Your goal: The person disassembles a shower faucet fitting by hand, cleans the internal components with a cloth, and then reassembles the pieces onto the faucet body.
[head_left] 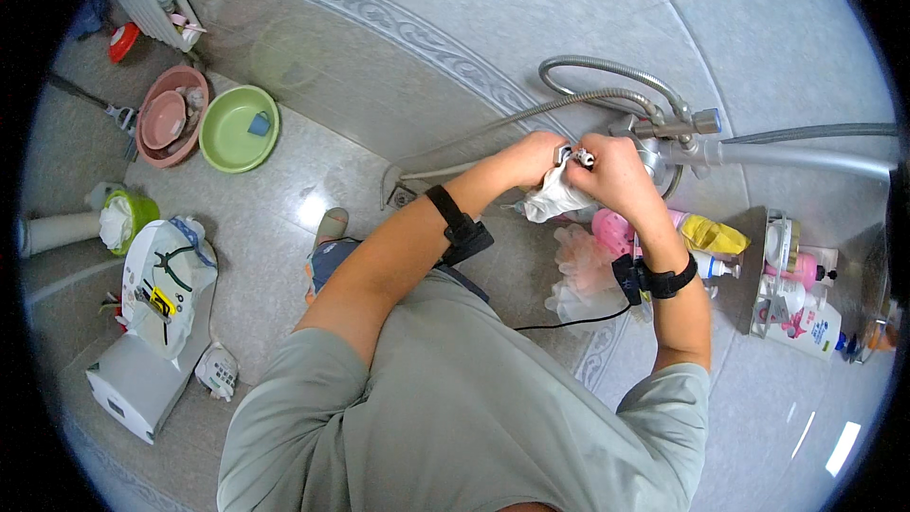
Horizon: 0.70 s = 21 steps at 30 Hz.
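Both my hands are together in front of the wall tap (675,133). My left hand (531,159) is closed, its fingertips at a small shiny metal fitting (562,154). My right hand (618,173) is closed around a bunched white cloth (557,197), which hangs down between the hands. A small round end with a dark opening (586,159) shows at the right fingers; I cannot tell what it belongs to. Behind the hands, metal shower hoses (607,64) loop from the tap. My fingers hide part of what they grip.
Bath puffs (580,261) and bottles hang or stand below the tap. A wire rack (773,270) holds more bottles at right. On the floor at left are a green basin (240,128) and a pink basin (142,137). Pliers (172,267) lie on the white toilet lid (194,275).
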Available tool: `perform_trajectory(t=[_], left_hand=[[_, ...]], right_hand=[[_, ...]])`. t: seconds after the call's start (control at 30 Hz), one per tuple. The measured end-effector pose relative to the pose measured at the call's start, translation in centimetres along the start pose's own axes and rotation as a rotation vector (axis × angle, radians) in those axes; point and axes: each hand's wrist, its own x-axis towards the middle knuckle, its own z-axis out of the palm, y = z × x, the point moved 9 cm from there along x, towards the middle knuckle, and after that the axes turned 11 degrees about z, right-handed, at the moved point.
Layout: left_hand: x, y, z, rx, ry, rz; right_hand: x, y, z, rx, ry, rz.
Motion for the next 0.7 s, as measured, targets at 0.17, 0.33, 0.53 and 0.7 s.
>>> perform_trajectory(t=[0.17, 0.33, 0.53, 0.7], left_hand=[[0.1, -2.2, 1.4, -0.089, -0.018, -0.101], [0.1, -2.0, 1.7, -0.162, -0.006, -0.062], [-0.2, -0.4, 0.6, -0.010, -0.049, -0.031], [0.1, -1.1, 1.5, -0.033, -0.024, -0.094]], right_hand=[[0.5, 0.9, -0.1, 0.049, -0.005, 0.110], [1.0, 1.7, 0.2, 0.057, -0.084, 0.169], [0.1, -0.9, 0.4, -0.068, -0.161, -0.139], [-0.4, -1.1, 1.0, -0.252, -0.259, -0.318]])
